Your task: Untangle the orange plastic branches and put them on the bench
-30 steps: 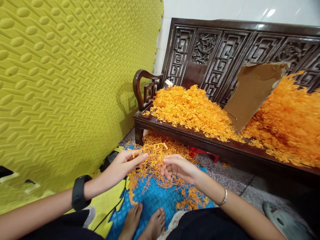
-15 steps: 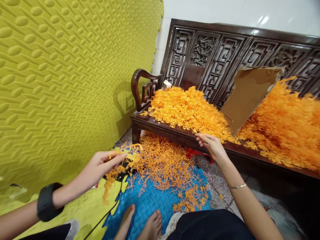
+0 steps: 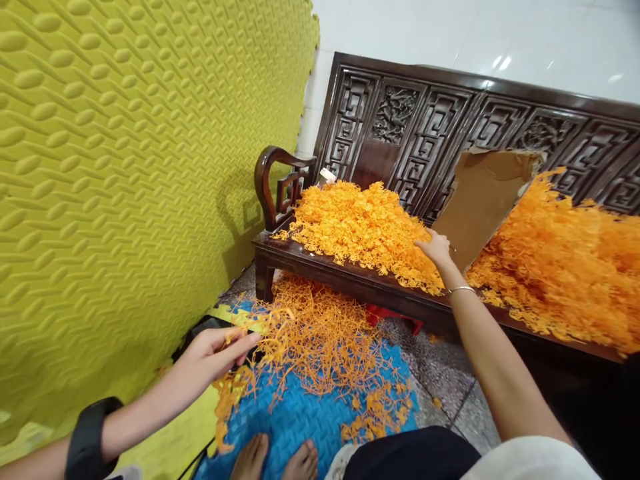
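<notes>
My left hand (image 3: 217,353) is closed around a string of thin orange plastic pieces (image 3: 274,330), low on the left; part of it dangles below the wrist. My right hand (image 3: 436,248) reaches over the bench to the right side of a heap of small orange plastic pieces (image 3: 360,220). Its thumb is apart from the fingers, the fingertips are partly hidden, and I see nothing held in it. Just beyond that hand, a brown cardboard sheet (image 3: 480,200) leans against the backrest. Under the bench front, thin orange plastic sprues (image 3: 325,333) lie in a tangled pile.
The dark carved wooden bench (image 3: 280,253) spans the right side. Another orange heap (image 3: 565,260) lies right of the cardboard. A yellow foam mat wall (image 3: 150,167) stands on the left. Blue foam mat (image 3: 280,413) lies under my bare feet; a red stool (image 3: 375,313) is beneath the bench.
My right hand has moved from the bench's front edge up to the heap's right side, beside the cardboard. My left hand still holds the orange string, now slightly lower in view.
</notes>
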Demonstrator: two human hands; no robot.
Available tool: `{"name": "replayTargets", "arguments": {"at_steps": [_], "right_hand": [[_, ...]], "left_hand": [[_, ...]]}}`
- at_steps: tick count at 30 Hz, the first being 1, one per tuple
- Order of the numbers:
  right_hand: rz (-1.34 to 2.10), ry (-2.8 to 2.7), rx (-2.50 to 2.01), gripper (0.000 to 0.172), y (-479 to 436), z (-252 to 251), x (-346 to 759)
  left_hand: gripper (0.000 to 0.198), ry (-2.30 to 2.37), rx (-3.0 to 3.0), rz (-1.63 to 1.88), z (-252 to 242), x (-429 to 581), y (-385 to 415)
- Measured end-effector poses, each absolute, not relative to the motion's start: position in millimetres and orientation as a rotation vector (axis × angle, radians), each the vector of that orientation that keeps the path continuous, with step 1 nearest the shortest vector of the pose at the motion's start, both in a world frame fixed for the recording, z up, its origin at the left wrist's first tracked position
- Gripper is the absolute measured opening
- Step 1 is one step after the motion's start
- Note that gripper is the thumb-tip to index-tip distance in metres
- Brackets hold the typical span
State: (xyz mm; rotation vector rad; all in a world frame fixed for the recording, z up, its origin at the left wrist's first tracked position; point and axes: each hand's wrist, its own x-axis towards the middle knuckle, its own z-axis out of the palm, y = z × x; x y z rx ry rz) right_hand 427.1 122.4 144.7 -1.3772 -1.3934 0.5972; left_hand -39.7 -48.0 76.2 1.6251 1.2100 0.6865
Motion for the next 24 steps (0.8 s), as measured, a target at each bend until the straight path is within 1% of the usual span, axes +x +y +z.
{"name": "replayTargets", "arguments": {"at_steps": [4, 5, 7, 8, 10, 12, 13, 16, 18, 24], "right_hand": [[0.697, -1.464, -1.339, 0.005, 77.3, 126.8, 357.3], [0.792, -1.523, -1.323, 0.007, 59.2, 119.3, 334.1], [1.125, -1.694, -1.24, 0.022, 21.1, 103.4, 287.7], [1.239, -1.735, -1.196, 0.027, 3.5, 95.5, 266.8], [1.622, -1.668, -0.992, 0.039, -24.1, 81.8, 234.3], [1.873, -1.56, -0.822, 0.045, -39.7, 72.0, 216.6], [1.925, -1.536, -0.772, 0.043, -43.6, 68.7, 212.8], [1.874, -1.58, -0.757, 0.029, -46.7, 62.5, 214.2], [1.784, -1.574, -0.824, 0.025, -46.0, 59.4, 219.6], [1.519, -1.464, -1.021, 0.031, -39.1, 54.2, 234.7]], "left_hand": [[0.045, 1.192, 1.619, 0.707, 80.4, -30.7, -48.2], [0.045, 1.181, 1.61, 0.721, 81.5, -28.1, -47.9], [0.044, 1.139, 1.594, 0.739, 83.9, -21.9, -47.5], [0.043, 1.114, 1.594, 0.74, 85.3, -18.4, -47.7], [0.042, 1.075, 1.611, 0.726, 88.2, -10.8, -48.5], [0.042, 1.062, 1.639, 0.714, 90.6, -4.1, -49.6], [0.042, 1.06, 1.651, 0.716, 91.4, -1.6, -50.0], [0.044, 1.045, 1.689, 0.715, 90.6, 0.9, -50.4], [0.044, 1.039, 1.708, 0.679, 87.7, -1.0, -50.0], [0.044, 1.03, 1.795, 0.576, 76.8, -3.9, -48.9]]}}
